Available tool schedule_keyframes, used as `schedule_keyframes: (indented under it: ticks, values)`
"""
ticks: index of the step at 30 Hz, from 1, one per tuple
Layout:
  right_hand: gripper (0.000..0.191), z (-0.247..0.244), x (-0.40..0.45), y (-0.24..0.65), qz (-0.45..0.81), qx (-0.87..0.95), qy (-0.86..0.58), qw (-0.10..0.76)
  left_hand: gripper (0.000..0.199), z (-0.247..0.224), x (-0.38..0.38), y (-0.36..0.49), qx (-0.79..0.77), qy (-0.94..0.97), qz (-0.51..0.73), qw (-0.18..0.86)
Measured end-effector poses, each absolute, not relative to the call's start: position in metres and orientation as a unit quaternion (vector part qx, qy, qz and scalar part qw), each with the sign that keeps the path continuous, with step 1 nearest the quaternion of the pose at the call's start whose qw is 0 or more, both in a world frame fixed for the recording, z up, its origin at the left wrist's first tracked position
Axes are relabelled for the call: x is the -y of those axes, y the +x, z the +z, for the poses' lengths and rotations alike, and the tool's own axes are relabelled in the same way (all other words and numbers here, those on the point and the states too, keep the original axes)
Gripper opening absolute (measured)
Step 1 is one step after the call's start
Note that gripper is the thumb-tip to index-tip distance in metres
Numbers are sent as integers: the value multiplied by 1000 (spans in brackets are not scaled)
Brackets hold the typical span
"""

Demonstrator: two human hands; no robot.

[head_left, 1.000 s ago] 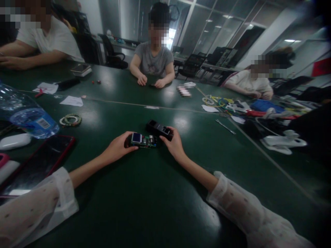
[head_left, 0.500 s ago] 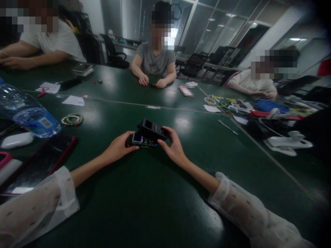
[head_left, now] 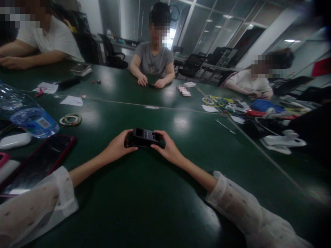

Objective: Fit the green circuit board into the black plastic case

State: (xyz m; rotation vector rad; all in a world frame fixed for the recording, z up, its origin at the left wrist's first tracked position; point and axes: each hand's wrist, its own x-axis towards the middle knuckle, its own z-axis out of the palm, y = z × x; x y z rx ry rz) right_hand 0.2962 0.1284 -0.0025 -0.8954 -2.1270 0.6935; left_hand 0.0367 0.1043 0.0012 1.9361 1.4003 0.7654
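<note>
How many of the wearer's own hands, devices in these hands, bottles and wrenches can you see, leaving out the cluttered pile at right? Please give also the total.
Own hands: 2 (left hand, right hand)
Black device: 1
Plastic bottle: 1
Wrench: 1
Total: 5

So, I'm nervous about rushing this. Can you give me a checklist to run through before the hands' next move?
1. Left hand at the left end of the black case: ok.
2. Right hand at its right end: ok.
3. Case face up: ok, the small window shows.
4. Case fully closed all round: cannot tell, its lower edge is too dark.
5. Bottle apart from both hands: ok.
6. Wrench apart from both hands: ok.
</note>
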Motion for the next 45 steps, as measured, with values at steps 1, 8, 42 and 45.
schedule_keyframes:
  ticks: [1,8,42,45]
  values:
    - [51,-3,-129,296,267,829,-346,349,71,2,-104,37,-525,737,294,307]
    - [52,1,-127,295,280,837,-346,319,74,8,-101,38,-520,735,295,321]
    - [53,4,-127,296,328,819,-355,311,56,8,-102,37,-517,720,298,354]
    - [54,2,-128,296,331,816,-354,316,56,8,-103,38,-521,719,296,352]
